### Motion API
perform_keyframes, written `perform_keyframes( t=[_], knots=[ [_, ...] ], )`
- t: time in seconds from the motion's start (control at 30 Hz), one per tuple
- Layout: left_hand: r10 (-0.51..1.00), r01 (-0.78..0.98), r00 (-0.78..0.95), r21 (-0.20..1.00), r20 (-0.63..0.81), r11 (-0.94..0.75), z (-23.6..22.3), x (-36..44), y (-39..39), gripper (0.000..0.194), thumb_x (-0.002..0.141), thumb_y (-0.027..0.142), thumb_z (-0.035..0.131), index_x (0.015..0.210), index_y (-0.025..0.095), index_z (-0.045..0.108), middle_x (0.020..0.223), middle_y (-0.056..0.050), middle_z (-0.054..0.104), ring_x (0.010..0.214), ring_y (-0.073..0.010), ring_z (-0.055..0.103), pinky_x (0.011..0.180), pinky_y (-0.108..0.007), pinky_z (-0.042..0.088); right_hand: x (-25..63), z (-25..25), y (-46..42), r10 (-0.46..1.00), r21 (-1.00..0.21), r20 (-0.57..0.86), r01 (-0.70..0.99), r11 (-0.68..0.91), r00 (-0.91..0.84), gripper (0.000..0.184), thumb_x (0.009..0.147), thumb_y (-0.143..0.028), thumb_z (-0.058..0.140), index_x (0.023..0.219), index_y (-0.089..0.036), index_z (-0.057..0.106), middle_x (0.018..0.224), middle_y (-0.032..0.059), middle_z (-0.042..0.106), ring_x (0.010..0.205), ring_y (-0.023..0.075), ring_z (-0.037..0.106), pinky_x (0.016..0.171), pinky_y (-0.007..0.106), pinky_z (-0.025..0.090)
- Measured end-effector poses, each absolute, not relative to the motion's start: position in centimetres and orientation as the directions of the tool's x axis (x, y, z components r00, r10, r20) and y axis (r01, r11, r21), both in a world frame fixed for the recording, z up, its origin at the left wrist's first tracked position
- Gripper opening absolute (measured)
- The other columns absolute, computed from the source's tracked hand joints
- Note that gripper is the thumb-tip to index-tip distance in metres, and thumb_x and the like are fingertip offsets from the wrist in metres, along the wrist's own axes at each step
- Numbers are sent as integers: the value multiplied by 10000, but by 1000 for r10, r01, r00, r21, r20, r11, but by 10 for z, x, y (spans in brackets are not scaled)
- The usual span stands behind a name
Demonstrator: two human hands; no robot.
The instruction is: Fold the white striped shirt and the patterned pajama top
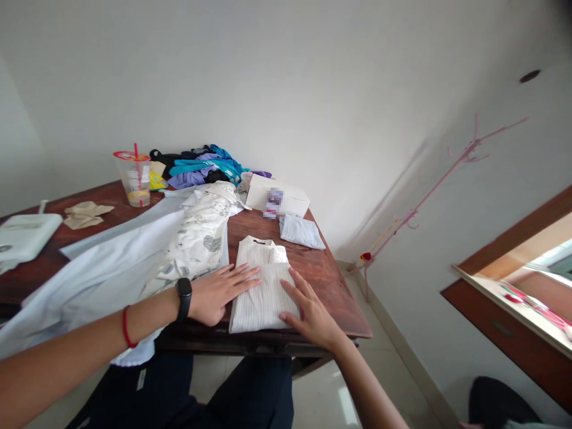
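Note:
A folded white striped shirt (263, 280) lies near the front right edge of the dark wooden table (330, 274). My left hand (221, 292) lies flat on its left side, fingers stretched out; a black band sits on that wrist and a red cord higher up. My right hand (310, 310) rests open on the shirt's lower right corner, fingers spread. Neither hand grips anything.
Unfolded pale blue and printed white garments (179, 244) spread to the left. A small folded grey cloth (301, 231), a white box (277, 196), a heap of coloured clothes (205, 165), a plastic cup with a red straw (134, 177) and a white device (24, 235) stand further back.

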State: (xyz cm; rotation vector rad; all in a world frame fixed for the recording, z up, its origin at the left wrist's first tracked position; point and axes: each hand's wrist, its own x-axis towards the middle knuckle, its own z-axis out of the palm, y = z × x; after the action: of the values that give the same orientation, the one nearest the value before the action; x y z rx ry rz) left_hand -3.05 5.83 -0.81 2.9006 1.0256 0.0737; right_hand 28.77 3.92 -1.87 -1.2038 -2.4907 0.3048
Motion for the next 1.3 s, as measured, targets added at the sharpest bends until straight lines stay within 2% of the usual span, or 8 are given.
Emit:
perform_keyframes(
  t=[0.1,0.17,0.47,0.67,0.8,0.97,1.17,1.3],
  knots=[
    [627,622,779,102,22,-777,-9,-31,61,1084,642,92,558,1635,277,167,1715,-53,49,1566,-323,115,1233,-566,215,294,-20,41,765,-305,41,721,622,-643,1166,721,-652,797,1639,-303,168,1720,99,49,1571,378,64,1241,583,195],
    [624,617,780,109,47,-779,-11,-31,64,1023,685,99,559,1628,282,207,1712,-52,84,1561,-324,150,1230,-565,218,296,-24,41,767,-279,-5,737,615,-642,1224,702,-599,832,1645,-292,114,1717,110,42,1572,374,40,1239,595,172],
    [629,586,762,250,152,-771,-25,-33,80,796,861,279,628,1597,276,325,1653,-104,315,1482,-309,374,1202,-483,296,300,-30,49,729,-384,219,629,676,-649,760,866,-419,704,1551,-243,425,1560,141,478,1513,345,317,1211,582,279],
    [656,495,688,460,309,-737,-9,-24,64,550,905,230,576,1451,294,557,1368,-71,659,1237,-256,631,1062,-356,445,284,-9,43,727,-511,440,519,685,-528,321,915,-384,625,1181,-228,715,1315,123,665,1344,319,532,1129,497,420],
    [801,474,551,702,234,-531,7,-12,42,318,967,472,530,1050,274,764,1022,-44,770,992,-272,700,896,-314,488,268,-1,38,838,-723,478,423,546,-264,386,964,-487,541,1074,-166,727,1128,132,726,1099,303,668,967,418,528],
    [943,493,309,826,128,-274,4,0,34,602,995,633,337,602,220,530,617,-15,593,646,-216,589,627,-291,388,247,-5,56,898,-842,437,378,385,57,477,937,-575,548,890,-126,702,840,88,722,811,242,661,705,310,526],
    [991,544,104,829,86,-129,-14,9,30,604,976,696,316,582,240,275,531,16,398,554,-186,478,581,-310,293,241,-11,77,940,-908,339,278,315,42,513,929,-597,547,1073,-126,691,1012,101,741,928,247,678,772,303,535],
    [982,603,9,783,188,-155,-21,9,25,539,991,639,339,672,224,468,609,-17,546,648,-230,594,605,-308,356,241,-23,83,967,-909,251,334,251,-43,514,925,-602,554,1090,-132,680,1074,119,749,989,265,686,832,330,540]
  ],
)
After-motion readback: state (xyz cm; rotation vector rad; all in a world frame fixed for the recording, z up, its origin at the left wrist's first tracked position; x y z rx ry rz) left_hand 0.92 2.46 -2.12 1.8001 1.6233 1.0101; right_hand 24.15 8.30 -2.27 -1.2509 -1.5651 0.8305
